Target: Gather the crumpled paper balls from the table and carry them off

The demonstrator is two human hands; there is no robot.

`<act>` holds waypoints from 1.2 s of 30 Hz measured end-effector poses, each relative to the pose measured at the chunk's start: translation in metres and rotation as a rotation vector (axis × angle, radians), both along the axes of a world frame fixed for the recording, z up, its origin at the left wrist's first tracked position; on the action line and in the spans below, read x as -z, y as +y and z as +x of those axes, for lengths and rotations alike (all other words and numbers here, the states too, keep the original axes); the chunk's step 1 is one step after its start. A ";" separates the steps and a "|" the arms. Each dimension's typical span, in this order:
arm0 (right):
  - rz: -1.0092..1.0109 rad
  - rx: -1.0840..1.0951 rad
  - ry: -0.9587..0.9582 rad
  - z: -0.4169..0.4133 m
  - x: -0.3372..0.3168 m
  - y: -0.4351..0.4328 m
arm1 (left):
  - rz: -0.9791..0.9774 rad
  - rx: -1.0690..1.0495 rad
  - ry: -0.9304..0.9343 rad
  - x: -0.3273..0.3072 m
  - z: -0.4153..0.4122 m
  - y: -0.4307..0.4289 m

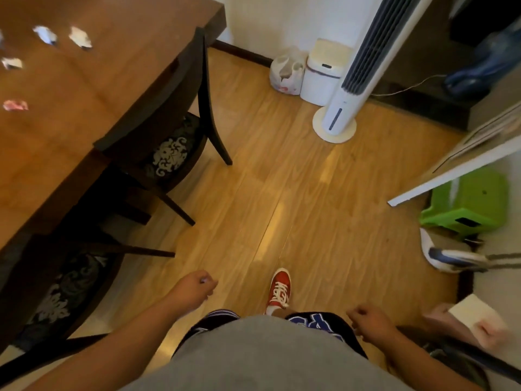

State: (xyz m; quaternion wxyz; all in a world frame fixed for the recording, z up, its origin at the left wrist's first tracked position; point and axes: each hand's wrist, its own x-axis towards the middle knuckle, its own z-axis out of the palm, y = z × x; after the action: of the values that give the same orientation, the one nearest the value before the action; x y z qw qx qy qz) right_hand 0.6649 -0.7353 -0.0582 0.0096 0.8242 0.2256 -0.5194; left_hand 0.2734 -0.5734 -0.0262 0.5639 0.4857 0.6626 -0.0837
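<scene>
Several crumpled paper balls lie on the brown wooden table [118, 80] at the upper left: two white paper balls [45, 35] [81, 38], a third white paper ball [11, 63] and a pinkish paper ball [15, 105]. My left hand [194, 289] is curled into a fist over the floor, right of the table, with a small pale scrap showing between its fingers. My right hand [366, 320] hangs as a closed fist by my hip; nothing shows in it. Both hands are well away from the balls on the table.
Two dark chairs [169, 142] [56, 292] are tucked along the table's edge. Ahead by the wall stand a white lidded bin [324, 77], a plastic bag [287, 73] and a tower fan [352, 80]. A green stool [468, 201] sits on the right. My red shoe [279, 289] is on the wooden floor.
</scene>
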 end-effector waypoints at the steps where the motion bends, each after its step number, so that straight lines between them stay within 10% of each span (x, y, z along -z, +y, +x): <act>1: 0.019 -0.019 0.005 0.007 -0.004 0.023 | 0.000 -0.026 0.015 -0.001 0.000 0.007; 13: 0.178 -0.282 0.105 -0.030 -0.017 0.326 | -0.082 -0.309 0.093 -0.001 -0.048 0.100; 29: 0.609 -0.728 0.406 -0.216 -0.180 0.598 | 0.418 -0.292 -0.258 -0.146 -0.083 0.359; 36: 0.570 -0.986 0.495 -0.283 -0.186 0.712 | 0.422 -0.528 -0.090 -0.124 -0.126 0.425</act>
State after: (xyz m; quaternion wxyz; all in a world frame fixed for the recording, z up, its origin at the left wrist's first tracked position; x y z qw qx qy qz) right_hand 0.3820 -0.0238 0.1275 -0.0248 0.4485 0.7051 -0.5488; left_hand 0.1475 -0.1484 0.0975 0.4820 0.4067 0.7426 0.2256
